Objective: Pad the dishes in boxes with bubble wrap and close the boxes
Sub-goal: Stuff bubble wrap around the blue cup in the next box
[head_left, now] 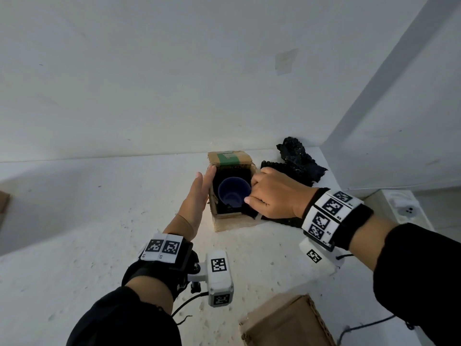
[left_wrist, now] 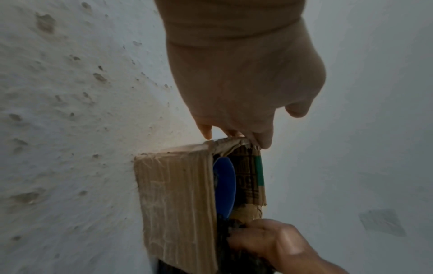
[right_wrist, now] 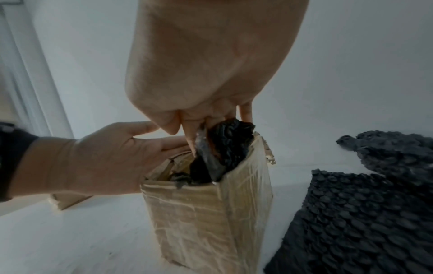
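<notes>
- Open box (head_left: 230,221): small cardboard carton standing upright on the white surface (head_left: 99,221), between the two hands; top flaps open, far flap bearing green tape.
- Blue cup (head_left: 234,193): upright inside the open box, mouth up, just left of the right hand's fingertips; black padding surrounds it within the box walls.
- Left hand (head_left: 197,196): fingers straight and together, palm flat against the outer left wall of the open box, fingertips at the upper rim; it grips nothing.
- Right hand (head_left: 272,193): fingers curled, pinching a wad of black bubble wrap (right_wrist: 225,142) at the right inner edge of the open box; the wad sits partly inside the box, between the cup and the right wall.
- Spare bubble wrap (head_left: 296,166): black sheets lying on the surface just beyond and to the right of the right hand, one flat, one crumpled.
- Second box (head_left: 287,323): cardboard, on the surface near the person, below the right wrist, well apart from both hands.
- Wall socket (head_left: 406,208): white, to the right of the right wrist.
</notes>
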Available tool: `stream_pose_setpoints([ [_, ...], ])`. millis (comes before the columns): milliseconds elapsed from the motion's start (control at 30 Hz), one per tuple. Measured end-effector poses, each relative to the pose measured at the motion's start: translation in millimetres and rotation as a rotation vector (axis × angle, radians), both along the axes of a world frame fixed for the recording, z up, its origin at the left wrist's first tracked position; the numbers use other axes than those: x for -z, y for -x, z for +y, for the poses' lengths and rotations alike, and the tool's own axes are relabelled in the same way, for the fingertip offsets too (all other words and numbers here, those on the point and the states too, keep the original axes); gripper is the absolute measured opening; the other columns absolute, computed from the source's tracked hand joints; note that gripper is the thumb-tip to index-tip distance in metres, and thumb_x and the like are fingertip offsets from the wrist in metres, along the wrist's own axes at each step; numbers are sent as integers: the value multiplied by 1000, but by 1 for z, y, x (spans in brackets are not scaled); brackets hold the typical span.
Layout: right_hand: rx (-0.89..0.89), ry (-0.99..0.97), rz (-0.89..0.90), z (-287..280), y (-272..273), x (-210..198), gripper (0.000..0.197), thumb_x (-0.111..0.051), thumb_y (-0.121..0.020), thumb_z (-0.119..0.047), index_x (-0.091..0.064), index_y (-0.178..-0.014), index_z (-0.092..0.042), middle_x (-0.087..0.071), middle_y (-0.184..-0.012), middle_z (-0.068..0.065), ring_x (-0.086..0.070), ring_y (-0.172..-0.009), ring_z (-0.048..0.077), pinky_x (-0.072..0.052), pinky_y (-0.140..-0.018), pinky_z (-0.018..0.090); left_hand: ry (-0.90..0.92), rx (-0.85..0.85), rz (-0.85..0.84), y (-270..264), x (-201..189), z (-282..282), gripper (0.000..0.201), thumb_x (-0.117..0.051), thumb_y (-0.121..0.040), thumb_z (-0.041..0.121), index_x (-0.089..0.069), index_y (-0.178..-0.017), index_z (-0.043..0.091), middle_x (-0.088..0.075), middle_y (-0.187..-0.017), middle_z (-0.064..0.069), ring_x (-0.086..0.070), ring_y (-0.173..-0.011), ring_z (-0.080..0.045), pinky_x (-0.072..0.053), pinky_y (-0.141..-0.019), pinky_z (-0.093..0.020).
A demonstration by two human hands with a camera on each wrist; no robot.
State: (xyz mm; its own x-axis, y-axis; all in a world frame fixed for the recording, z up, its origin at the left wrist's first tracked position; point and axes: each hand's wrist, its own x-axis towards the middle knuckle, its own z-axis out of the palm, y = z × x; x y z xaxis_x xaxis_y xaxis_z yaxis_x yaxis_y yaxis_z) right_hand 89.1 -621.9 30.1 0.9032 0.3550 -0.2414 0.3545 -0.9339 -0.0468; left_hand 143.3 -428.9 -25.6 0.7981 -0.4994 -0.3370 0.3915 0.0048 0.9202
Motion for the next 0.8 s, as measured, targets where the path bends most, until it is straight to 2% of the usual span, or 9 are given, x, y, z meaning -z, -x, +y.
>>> stream_pose_setpoints([
  [100, 21, 168, 91, 13, -4, -12, 50, -28, -99, -36, -63, -72, -13, -53, -84, 1, -36, -83, 15, -28, -88, 27, 19, 9, -4, 2, 0, 1, 106, -45, -57, 92, -37, -144, 33, -28, -155, 7, -20, -145, -14, -12, -120, -43],
  [267, 74, 345, 359, 40, -22, -25, 30, -31, -99, -27, -50, -81, -13, -58, -95, 7, -48, -96, 25, -39, -96, 39, 73, 45, -10, 2, 4, 3, 51, -14, -95, 56, -29, -142, 44, -22, -153, 23, -15, -142, 1, -9, -120, -37],
  [367, 180, 434, 555, 57, -29, -23, 22, -30, -99, -27, -45, -95, -12, -52, -88, 6, -45, -84, 23, -38, -87, 34, 106, 39, 14, 2, 4, 4, 48, -27, -88, 64, -39, -132, 49, -26, -153, 19, -17, -143, -3, -10, -119, -34],
  [467, 424, 262, 663, 63, -31, -19, 44, -33, -96, -38, -41, -128, -9, -48, -123, 17, -42, -115, 29, -33, -94, 34, 106, 59, -40, 2, 6, 5, 52, -24, -86, 62, -34, -135, 49, -24, -153, 22, -16, -142, 2, -9, -120, -34],
  [567, 495, 135, 753, 68, -33, -23, 49, -33, -101, -28, -27, -143, -3, -39, -136, 21, -38, -125, 28, -31, -95, 33, 120, 78, -60, 3, 7, 5, 51, -27, -81, 65, -36, -129, 55, -23, -152, 25, -14, -141, 5, -8, -121, -36],
  [600, 466, 141, 758, 69, -33, -24, 44, -35, -101, -23, -34, -139, -3, -44, -134, 20, -42, -123, 30, -33, -94, 33, 111, 78, -69, 4, 6, 4, 56, -28, -79, 66, -35, -133, 53, -23, -152, 26, -14, -141, 5, -8, -121, -36],
  [667, 354, 248, 698, 70, -36, -23, 18, -43, -95, -18, -56, -101, -9, -57, -94, 11, -55, -85, 27, -40, -80, 35, 87, 64, -89, 6, 3, 3, 75, -31, -73, 70, -29, -144, 43, -22, -151, 26, -16, -141, 5, -10, -121, -36],
  [733, 271, 325, 566, 65, -37, -21, 20, -47, -89, -12, -53, -71, -7, -47, -66, 4, -46, -61, 20, -42, -67, 33, 72, 56, -72, 7, -4, 2, 92, -37, -65, 75, -26, -147, 36, -22, -151, 25, -17, -141, 3, -12, -120, -36],
  [800, 284, 244, 446, 59, -36, -24, 15, -51, -88, -7, -62, -79, 0, -51, -66, 6, -48, -63, 22, -40, -64, 30, 67, 42, -61, 7, -8, 2, 97, -39, -61, 76, -26, -148, 34, -20, -153, 23, -13, -142, 3, -10, -121, -37],
])
